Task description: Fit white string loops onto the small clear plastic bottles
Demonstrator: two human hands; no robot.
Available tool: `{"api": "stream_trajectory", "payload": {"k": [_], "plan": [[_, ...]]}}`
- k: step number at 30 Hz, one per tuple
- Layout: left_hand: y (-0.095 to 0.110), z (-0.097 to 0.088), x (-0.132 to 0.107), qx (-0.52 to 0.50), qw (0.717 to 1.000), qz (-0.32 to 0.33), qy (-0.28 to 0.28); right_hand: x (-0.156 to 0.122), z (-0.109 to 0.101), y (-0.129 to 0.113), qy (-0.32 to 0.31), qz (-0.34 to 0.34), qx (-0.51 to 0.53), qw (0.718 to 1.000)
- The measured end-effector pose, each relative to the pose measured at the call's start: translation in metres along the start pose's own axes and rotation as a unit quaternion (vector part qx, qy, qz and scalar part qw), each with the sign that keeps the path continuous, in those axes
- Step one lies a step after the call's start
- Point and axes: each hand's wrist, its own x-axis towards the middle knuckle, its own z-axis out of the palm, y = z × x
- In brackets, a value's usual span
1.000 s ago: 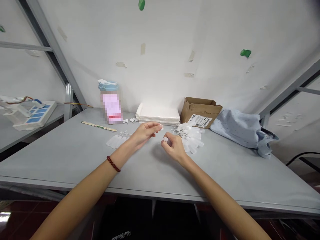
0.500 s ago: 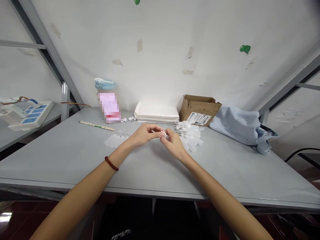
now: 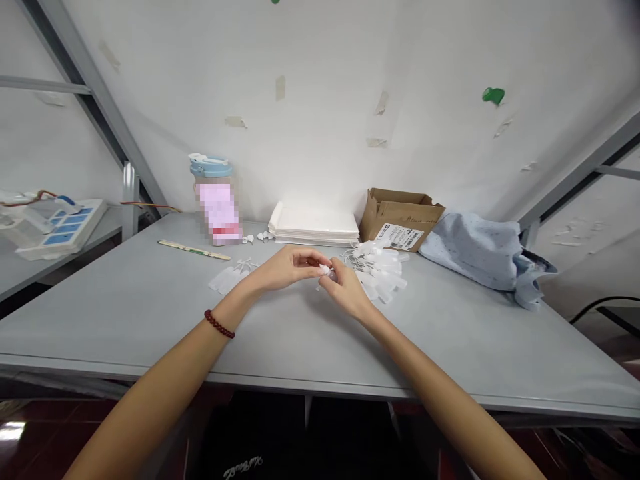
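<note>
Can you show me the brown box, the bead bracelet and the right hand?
Brown box (image 3: pixel 400 217), head view: on its front side.
Bead bracelet (image 3: pixel 219 325), head view: on its middle beads.
Right hand (image 3: pixel 349 292), head view: on its back.

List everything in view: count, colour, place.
Lidded cup: one, blue-topped, left
Loose bits: several, white, beside cup
Looped tags: many, translucent, mid-table
Small part: one, white, centre
Envelope-like stack: one, white, back
Cardboard box: one, brown, right
Cloth: one, pale blue, right
Flat stick: one, tan, left
Device: one, white-blue, left
Tape strips: several, beige, wall
Patches: two, green, wall
Frame bars: several, grey, sides
Table: one, grey, foreground
Bracelet: one, dark red, left wrist
Left hand: one, bare, centre
Right hand: one, bare, centre
</note>
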Motion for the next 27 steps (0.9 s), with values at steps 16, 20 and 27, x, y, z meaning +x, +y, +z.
{"api": "stream_trajectory", "payload": {"k": [16,20,27], "plan": [[-0.005,0.0,0.001,0.103,0.994,-0.024,0.02,-0.002,0.002,0.0,-0.008,-0.026,-0.137,0.99],[-0.009,0.004,0.003,0.164,0.985,-0.06,0.009,-0.004,0.004,0.0,-0.012,-0.044,-0.208,0.977],[-0.01,0.003,0.002,0.106,0.994,-0.004,-0.031,-0.004,0.002,0.001,-0.022,-0.029,-0.212,0.977]]}}
